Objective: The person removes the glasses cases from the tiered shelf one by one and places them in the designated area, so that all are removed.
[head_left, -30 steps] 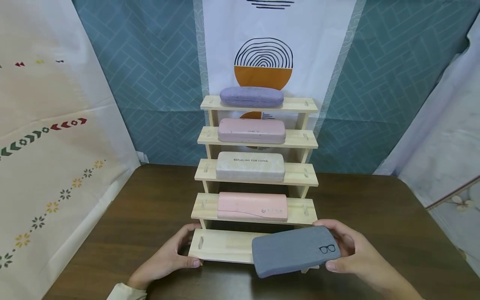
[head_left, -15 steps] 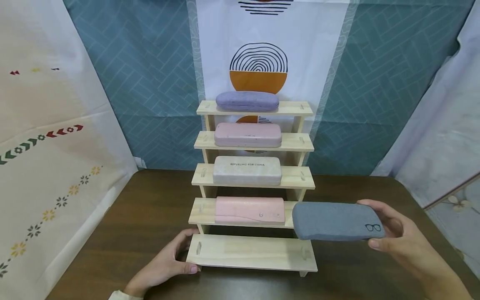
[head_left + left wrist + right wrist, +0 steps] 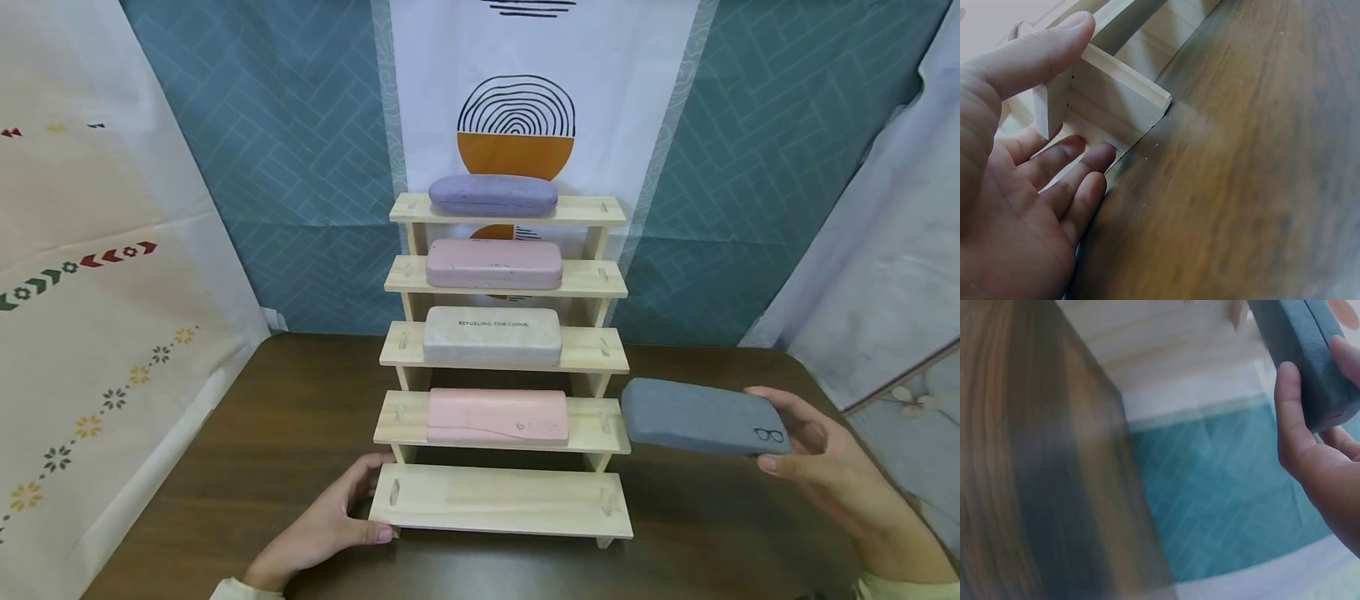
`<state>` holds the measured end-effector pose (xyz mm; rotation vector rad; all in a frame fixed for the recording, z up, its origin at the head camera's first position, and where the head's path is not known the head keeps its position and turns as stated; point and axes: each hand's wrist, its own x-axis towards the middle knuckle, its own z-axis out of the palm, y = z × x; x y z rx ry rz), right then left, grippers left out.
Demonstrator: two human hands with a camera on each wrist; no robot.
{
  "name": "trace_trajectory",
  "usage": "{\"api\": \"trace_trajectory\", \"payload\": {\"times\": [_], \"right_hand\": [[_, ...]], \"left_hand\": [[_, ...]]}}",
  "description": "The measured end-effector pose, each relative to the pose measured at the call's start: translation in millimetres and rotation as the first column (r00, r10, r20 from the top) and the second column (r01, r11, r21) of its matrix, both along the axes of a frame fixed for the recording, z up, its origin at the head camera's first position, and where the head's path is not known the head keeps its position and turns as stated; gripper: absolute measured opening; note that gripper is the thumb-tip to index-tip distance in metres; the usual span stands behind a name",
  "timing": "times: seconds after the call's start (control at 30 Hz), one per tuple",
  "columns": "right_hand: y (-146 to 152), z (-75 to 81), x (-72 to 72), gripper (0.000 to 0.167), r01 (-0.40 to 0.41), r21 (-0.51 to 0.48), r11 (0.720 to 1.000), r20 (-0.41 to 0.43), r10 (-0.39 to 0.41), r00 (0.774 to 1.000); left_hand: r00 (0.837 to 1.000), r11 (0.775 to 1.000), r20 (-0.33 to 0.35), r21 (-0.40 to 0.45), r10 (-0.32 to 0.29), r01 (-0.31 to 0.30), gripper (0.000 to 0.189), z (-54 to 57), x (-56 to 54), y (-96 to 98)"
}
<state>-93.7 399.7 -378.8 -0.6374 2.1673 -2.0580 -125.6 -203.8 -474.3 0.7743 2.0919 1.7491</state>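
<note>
In the head view, my right hand (image 3: 817,454) grips the right end of a blue-grey glasses case (image 3: 703,417) printed with small black spectacles. The case is in the air beside the right end of the second-lowest shelf. In the right wrist view, fingers and thumb clasp the end of the glasses case (image 3: 1307,359). A stepped wooden display rack (image 3: 502,502) stands on the table, its lowest shelf bare. My left hand (image 3: 333,517) holds that shelf's left end, thumb at the front and fingers behind. The left wrist view shows this hand (image 3: 1029,181) around the rack's end.
Higher shelves each carry one glasses case: pink (image 3: 498,417), pale grey (image 3: 492,337), mauve (image 3: 493,265) and purple (image 3: 492,195) at the top. The rack stands on a dark wooden table (image 3: 262,417). Patterned cloths (image 3: 315,167) hang behind and at both sides.
My right hand has carried the blue-grey glasses case from over the lowest shelf up and to the right, uncovering that shelf. The left hand has kept its hold on the rack.
</note>
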Motion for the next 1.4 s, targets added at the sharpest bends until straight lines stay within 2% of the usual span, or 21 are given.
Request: {"api": "trace_trajectory", "payload": {"times": [0.13, 0.23, 0.43, 0.57, 0.67, 0.9, 1.13, 1.23, 1.4], "right_hand": [[18.9, -13.7, -6.5, 0.074, 0.015, 0.006, 1.0, 0.018, -0.015, 1.0], [33.5, -25.9, -10.9, 0.072, 0.034, 0.035, 0.999, 0.065, -0.036, 0.997], [48.1, -45.4, -14.2, 0.07, 0.02, 0.065, 0.998, 0.135, -0.028, 0.99], [48.7, -48.0, -15.4, 0.068, -0.015, 0.062, 0.998, 0.133, 0.007, 0.991], [47.9, -46.7, -16.5, 0.065, -0.046, 0.094, 0.995, 0.148, 0.032, 0.989], [45.3, -48.1, -17.4, 0.063, -0.07, 0.195, 0.978, 0.219, 0.026, 0.975], [46.0, -53.0, -19.6, 0.06, -0.077, 0.25, 0.965, 0.254, 0.012, 0.967], [47.6, -55.6, -19.1, 0.061, -0.08, 0.271, 0.959, 0.243, 0.012, 0.97], [52.7, -61.5, -16.2, 0.061, -0.081, 0.308, 0.948, 0.166, 0.031, 0.986]], "left_hand": [[1.0, 1.0, 0.014, -0.018, 0.017, -0.017, 0.078, 1.4, -0.4, -0.2], [1.0, 0.999, 0.012, -0.023, 0.023, -0.022, 0.079, 1.9, -0.4, 0.4], [1.0, 1.0, -0.017, -0.007, 0.005, -0.005, 0.077, 1.6, 0.4, 0.3], [1.0, 1.0, -0.02, -0.009, 0.006, -0.006, 0.076, 1.6, 1.0, 1.0], [1.0, 1.0, -0.007, -0.019, 0.009, -0.009, 0.077, 1.6, 1.2, 1.8], [0.999, 0.998, 0.005, -0.049, 0.041, -0.041, 0.076, 1.2, 2.3, 1.4], [1.0, 0.999, -0.016, -0.046, 0.02, -0.021, 0.077, 1.6, 4.1, 1.1], [0.999, 0.997, -0.004, -0.063, 0.035, -0.035, 0.078, 2.9, 3.8, 1.9], [0.999, 0.996, -0.002, -0.075, 0.037, -0.038, 0.078, 4.5, 2.3, 3.1]]}}
